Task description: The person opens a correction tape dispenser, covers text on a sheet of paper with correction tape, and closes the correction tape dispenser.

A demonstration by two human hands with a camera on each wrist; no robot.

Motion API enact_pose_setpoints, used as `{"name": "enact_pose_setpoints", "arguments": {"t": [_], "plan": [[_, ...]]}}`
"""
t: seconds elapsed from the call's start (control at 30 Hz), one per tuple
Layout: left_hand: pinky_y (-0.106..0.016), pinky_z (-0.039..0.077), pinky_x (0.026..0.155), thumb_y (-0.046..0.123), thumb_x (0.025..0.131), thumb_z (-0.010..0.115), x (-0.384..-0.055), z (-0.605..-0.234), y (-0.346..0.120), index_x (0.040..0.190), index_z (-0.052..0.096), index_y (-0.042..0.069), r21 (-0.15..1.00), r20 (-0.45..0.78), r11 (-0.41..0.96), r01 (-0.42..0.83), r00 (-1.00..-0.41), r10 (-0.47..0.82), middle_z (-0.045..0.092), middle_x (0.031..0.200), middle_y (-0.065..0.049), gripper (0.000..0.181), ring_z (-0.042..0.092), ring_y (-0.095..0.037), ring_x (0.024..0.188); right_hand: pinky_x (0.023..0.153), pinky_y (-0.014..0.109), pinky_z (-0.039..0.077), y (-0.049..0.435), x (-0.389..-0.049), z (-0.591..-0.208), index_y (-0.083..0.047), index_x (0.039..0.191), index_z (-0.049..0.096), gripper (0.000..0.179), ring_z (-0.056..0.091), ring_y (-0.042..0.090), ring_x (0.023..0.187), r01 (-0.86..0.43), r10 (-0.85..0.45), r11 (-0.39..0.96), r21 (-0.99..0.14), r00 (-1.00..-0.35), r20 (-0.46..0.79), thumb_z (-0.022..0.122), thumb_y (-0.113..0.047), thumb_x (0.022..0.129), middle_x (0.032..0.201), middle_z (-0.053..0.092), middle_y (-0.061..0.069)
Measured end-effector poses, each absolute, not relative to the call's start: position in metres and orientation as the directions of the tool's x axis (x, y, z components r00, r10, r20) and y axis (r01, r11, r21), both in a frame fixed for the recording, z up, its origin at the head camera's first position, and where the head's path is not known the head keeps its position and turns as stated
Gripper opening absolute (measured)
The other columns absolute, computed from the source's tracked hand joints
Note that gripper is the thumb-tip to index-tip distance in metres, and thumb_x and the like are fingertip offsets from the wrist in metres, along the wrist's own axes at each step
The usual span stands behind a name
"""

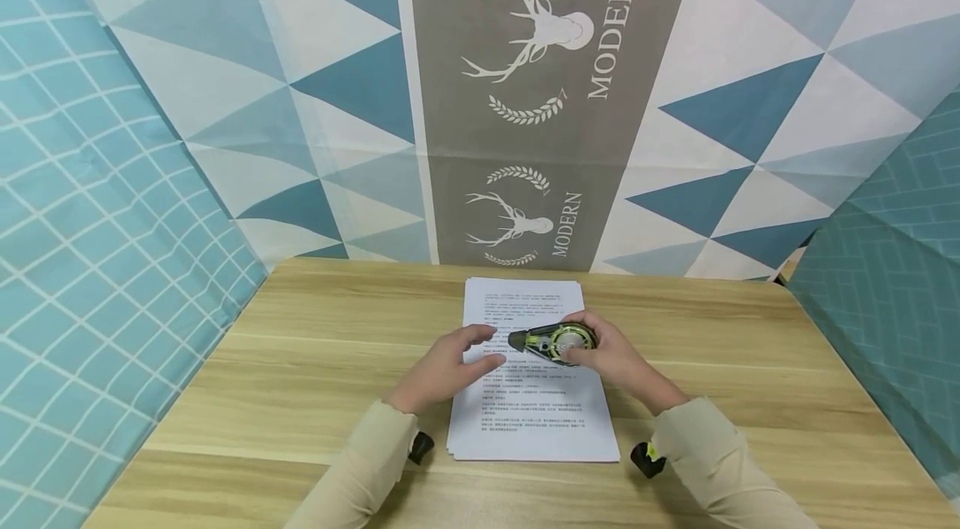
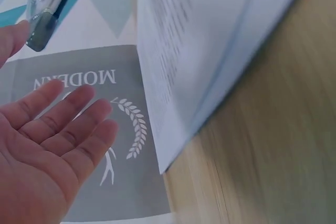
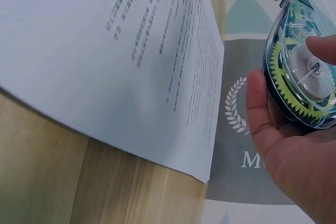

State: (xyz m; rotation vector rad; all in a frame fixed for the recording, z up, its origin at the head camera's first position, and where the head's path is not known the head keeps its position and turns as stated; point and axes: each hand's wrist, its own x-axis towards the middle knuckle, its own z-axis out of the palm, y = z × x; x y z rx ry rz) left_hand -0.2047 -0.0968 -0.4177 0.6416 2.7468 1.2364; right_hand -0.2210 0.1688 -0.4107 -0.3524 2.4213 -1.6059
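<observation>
My right hand point(image 1: 611, 354) holds a correction tape dispenser point(image 1: 555, 341) above the printed sheets, thumb on its clear case and fingers round the far side. In the right wrist view the dispenser point(image 3: 302, 61) shows a yellow-green gear, a white spool and a dark cap over its narrow tip. That capped tip points left, toward my left hand point(image 1: 450, 362). The left hand is empty, its fingers spread and slightly bent, close to the cap; its palm point(image 2: 42, 166) shows in the left wrist view. Under both hands lies a stack of printed paper point(image 1: 532, 429).
The wooden table point(image 1: 300, 396) extends to both sides of the paper. Behind it hangs a patterned cloth point(image 1: 360, 96) with triangles and deer heads, and a blue grid cloth point(image 1: 75, 221) hangs at the left. Black wrist devices point(image 1: 422, 447) sit below each cuff.
</observation>
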Motion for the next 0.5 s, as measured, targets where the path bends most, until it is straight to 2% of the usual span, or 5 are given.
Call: {"name": "enact_pose_setpoints", "arguments": {"t": [0.23, 0.5], "plan": [[-0.042, 0.043, 0.102, 0.047, 0.088, 0.060, -0.204, -0.417, -0.088, 0.130, 0.052, 0.007, 0.776, 0.109, 0.536, 0.333, -0.907, 0.406, 0.057, 0.131, -0.008, 0.059, 0.055, -0.025, 0.119, 0.077, 0.028, 0.050, 0.165, -0.219, -0.412, -0.002, 0.121, 0.051, 0.041, 0.058, 0.020, 0.093, -0.096, -0.339, 0.356, -0.930, -0.940, -0.033, 0.065, -0.006, 0.083, 0.115, 0.057, 0.019], [-0.040, 0.047, 0.097, 0.048, 0.089, 0.058, -0.203, -0.420, -0.084, 0.127, 0.055, 0.010, 0.797, 0.121, 0.509, 0.326, -0.912, 0.393, 0.061, 0.124, -0.003, 0.054, 0.059, -0.020, 0.113, 0.079, 0.028, 0.050, 0.159, -0.218, -0.412, -0.003, 0.120, 0.052, 0.039, 0.058, 0.021, 0.095, -0.123, -0.370, 0.351, -0.928, -0.929, -0.017, 0.065, -0.006, 0.083, 0.115, 0.057, 0.018]]}}
